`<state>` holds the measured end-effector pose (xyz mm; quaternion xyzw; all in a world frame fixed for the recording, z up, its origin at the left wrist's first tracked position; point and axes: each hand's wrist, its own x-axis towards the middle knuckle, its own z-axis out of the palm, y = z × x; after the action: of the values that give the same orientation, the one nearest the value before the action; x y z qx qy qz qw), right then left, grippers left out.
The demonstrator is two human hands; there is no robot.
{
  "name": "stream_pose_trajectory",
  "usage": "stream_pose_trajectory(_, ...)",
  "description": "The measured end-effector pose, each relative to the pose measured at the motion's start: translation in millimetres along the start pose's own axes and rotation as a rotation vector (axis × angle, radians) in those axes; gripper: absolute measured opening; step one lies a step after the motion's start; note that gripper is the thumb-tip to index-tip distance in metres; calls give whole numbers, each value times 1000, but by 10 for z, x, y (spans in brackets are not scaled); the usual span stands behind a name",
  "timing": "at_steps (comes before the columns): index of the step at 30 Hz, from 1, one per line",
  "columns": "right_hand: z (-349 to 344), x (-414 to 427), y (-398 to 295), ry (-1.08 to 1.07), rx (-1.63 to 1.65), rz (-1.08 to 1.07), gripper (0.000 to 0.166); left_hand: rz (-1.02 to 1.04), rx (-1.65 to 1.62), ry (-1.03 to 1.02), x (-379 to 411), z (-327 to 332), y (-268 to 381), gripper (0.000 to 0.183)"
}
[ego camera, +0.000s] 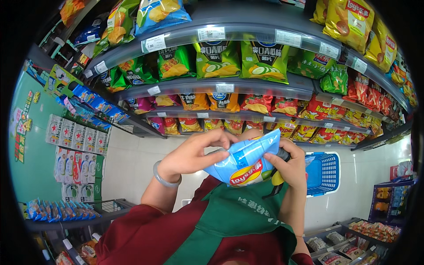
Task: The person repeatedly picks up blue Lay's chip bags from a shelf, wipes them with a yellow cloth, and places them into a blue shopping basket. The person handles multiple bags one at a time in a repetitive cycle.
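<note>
A blue Lay's potato chip bag (246, 162) is held up before my chest, tilted, between both hands. My left hand (195, 152), with a pale bangle on its wrist, pinches the bag's edge between thumb and fingertips. My right hand (288, 160) grips the opposite end, its thumb on the bag's front. A dark object with a yellow part (277, 179) shows beside the right hand, partly hidden by the bag and fingers; I cannot tell what it is. Behind the bag hangs my green apron (238, 212) over a dark red shirt.
Shelves with price rails (212, 87) stand ahead, holding green chip bags (218, 61), orange chip bags (223, 101) and yellow Lay's bags (349, 20). A blue plastic basket (323, 174) sits on the floor at right. Stacked drink cartons (76, 134) stand at left. Low snack racks flank me.
</note>
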<state>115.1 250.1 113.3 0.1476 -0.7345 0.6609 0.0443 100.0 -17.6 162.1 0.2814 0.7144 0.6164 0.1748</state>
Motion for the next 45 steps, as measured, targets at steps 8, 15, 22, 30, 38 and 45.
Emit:
stream_pose_trajectory(8,181,-14,-52,-4,-135,-47,18,115,850,128,104,263,292,41)
stream_pose_trajectory(15,196,-13,-83,33,-178,-102,17,246,830,332,151,442,292,31)
stream_pose_trajectory(22,260,-38,-171,50,-236,-109,20,242,722,433,240,474,150,11)
stream_pose_trajectory(30,143,-16,-175,77,92,-53,23,293,680,482,232,460,42,3)
stream_pose_trajectory(38,377,75,-187,234,-335,-373,24,449,441,571,233,468,76,5)
stream_pose_trajectory(45,340,82,93,291,-369,-195,13,454,428,517,219,279,80,5)
